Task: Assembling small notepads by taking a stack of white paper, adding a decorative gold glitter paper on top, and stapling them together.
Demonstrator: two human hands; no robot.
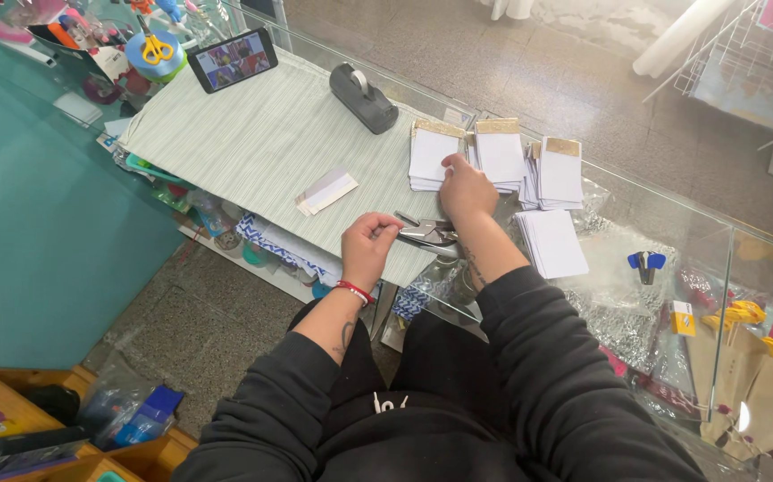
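Note:
My left hand is closed around the handles of a metal plier-type hole punch near the front edge of a striped cloth mat. My right hand reaches forward and rests its fingers on a stack of white cards with gold top edges. Two more such stacks lie to the right. A plain white stack sits nearer me on the glass counter.
A dark tape dispenser stands behind the cards. A phone leans at the mat's far left, beside a pot holding yellow scissors. A small loose card pile lies mid-mat. Blue keys rest on the glass.

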